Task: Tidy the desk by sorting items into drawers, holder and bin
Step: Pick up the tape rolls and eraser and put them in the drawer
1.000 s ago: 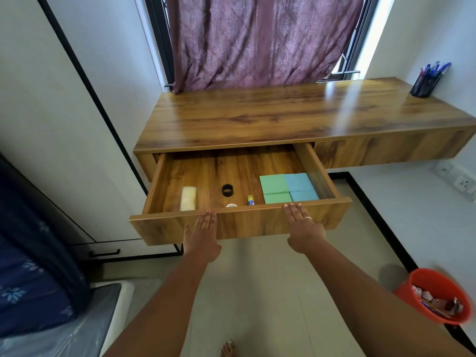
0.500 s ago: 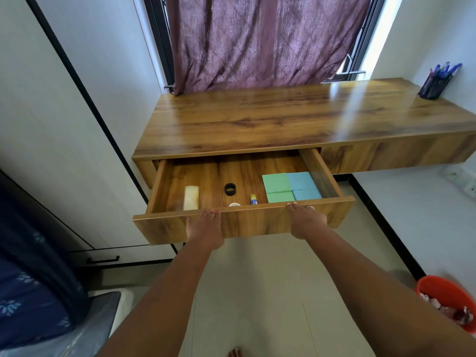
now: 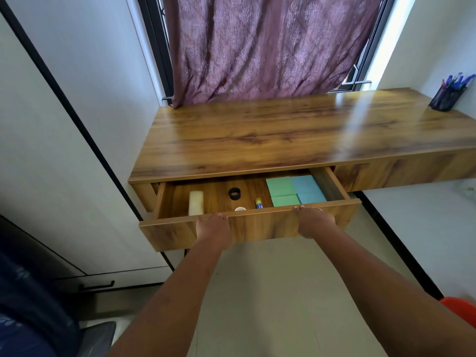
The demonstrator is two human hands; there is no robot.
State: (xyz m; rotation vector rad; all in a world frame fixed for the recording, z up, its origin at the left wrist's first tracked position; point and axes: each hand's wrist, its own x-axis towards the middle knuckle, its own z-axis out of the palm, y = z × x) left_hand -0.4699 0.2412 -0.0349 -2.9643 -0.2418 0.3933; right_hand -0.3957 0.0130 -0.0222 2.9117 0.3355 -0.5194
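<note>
The wooden drawer [image 3: 260, 228] under the desk's left half stands partly pulled out. My left hand [image 3: 212, 229] and my right hand [image 3: 313, 224] lie flat against its front panel, fingertips at the top edge. Inside lie a pale block [image 3: 196, 206], a black ring [image 3: 234, 194], a small white round thing [image 3: 240, 209], a glue stick [image 3: 258, 203], and green [image 3: 281, 193] and blue note pads [image 3: 307, 188]. A dark mesh holder [image 3: 445, 98] with blue pens stands at the desk's far right.
The wooden desk top [image 3: 296, 135] is bare apart from the holder. A maroon curtain [image 3: 257, 47] hangs behind it. White wardrobe doors [image 3: 46, 163] are to the left. An orange bin's rim [image 3: 461, 309] shows at the lower right floor.
The drawer has slid inward under the desk with both hands pressed on its front. The view has shifted so that the bin is nearly out of sight.
</note>
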